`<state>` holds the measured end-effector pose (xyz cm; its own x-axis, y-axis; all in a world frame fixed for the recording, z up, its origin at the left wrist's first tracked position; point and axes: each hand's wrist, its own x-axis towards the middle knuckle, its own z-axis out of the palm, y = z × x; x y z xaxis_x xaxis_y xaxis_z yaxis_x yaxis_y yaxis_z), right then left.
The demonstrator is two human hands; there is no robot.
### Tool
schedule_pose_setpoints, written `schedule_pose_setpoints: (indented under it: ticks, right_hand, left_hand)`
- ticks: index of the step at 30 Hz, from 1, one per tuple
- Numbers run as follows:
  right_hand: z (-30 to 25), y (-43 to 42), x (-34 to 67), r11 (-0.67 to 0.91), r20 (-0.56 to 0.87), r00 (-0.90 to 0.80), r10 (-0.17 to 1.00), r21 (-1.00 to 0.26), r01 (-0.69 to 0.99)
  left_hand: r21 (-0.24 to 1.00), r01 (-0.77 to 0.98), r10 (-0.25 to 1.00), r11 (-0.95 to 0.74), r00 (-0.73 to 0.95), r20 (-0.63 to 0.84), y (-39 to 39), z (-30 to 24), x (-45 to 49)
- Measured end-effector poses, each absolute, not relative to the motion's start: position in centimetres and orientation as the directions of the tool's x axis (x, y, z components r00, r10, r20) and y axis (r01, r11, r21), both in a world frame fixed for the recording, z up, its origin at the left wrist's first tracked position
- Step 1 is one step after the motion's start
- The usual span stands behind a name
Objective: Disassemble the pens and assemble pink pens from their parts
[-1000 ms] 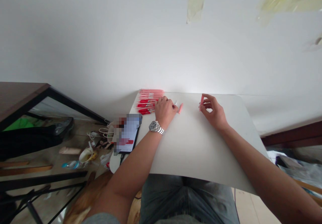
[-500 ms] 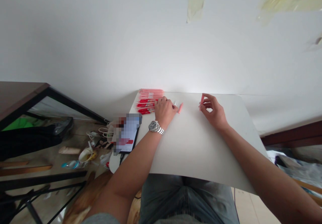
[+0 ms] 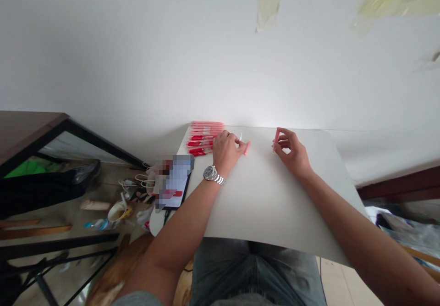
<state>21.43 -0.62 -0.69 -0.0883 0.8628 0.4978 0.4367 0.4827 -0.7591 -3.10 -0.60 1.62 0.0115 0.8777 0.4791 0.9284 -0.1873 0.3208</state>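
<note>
Pinching a short pink pen part [image 3: 276,136] upright in the right hand [image 3: 293,154], thumb and forefinger closing tight on it, toward 1 o'clock on the white bench [image 3: 268,196]. Gripping a pink pen tube [image 3: 246,147] in the left hand [image 3: 225,152] at 11 o'clock, fingers curling shut around it and letting its end poke out toward 2 o'clock. Showing a thin white tip [image 3: 240,136] just above that tube; not managing to tell whether the two are joined. Holding the two hands well apart, both low over the bench. Wearing a metal watch [image 3: 210,173] on the left wrist. Resting the left knuckles against a stack of red and pink pens [image 3: 201,140], at 10 o'clock of that hand, by the wall. Sitting with a phone [image 3: 176,182] at 8 o'clock, at the bench's left edge.
</note>
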Motion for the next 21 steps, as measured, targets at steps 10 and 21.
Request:
schedule_pose_setpoints:
  ticks: [10, 21]
  right_hand:
    - [-0.59, -0.82, 21.29, 0.497, 0.502, -0.11, 0.858, -0.755, 0.428]
    - [-0.78, -0.62, 21.28, 0.498, 0.493, -0.136, 0.859, -0.744, 0.446]
  left_hand:
    - [0.609, 0.714, 0.832, -0.344, -0.068, 0.55, -0.32, 1.67, -3.14]
    - [0.738, 0.508, 0.82, -0.445, -0.1, 0.563, 0.37, 0.81, -3.15]
